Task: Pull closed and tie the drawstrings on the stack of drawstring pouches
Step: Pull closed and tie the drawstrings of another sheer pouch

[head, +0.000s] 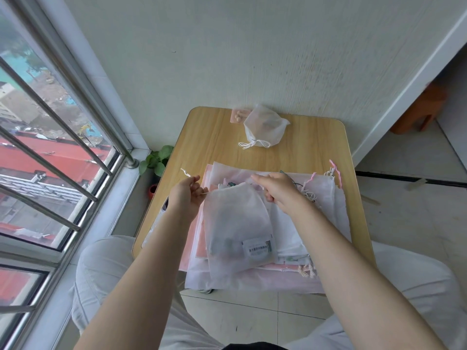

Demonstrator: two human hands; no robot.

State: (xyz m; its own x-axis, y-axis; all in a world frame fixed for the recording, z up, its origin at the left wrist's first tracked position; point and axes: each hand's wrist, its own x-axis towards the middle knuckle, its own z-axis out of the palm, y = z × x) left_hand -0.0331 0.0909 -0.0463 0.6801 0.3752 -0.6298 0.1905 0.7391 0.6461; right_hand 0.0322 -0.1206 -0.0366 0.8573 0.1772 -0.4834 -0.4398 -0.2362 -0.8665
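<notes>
Presently the person sits at a small wooden table (222, 137), knees just short of its near edge, with a stack of pouches (290, 251) covering the table's near half. Lying on that stack is the top pouch (235, 223), a translucent white one with a printed label near its bottom and its mouth pointing toward the table's far side.

The left hand (185, 198) is closed in a pinch on the white drawstring (188, 174), which comes out at the pouch's left top corner; the cord's loose end sticks up beyond the knuckles. The right hand (276, 189) grips at the pouch's right top corner, fingers curled; whether it pinches cord or only fabric cannot be told. The mouth lies directly between the two hands and appears partly gathered.

Judgement: the pull-closed step is in hand, the tie not yet made. The next move calls for drawing both cords outward until the mouth cinches, then bringing the ends together for a knot.

Toward the table's far edge, well apart from the stack, sits a finished pouch (265, 127), cinched and tied.
</notes>
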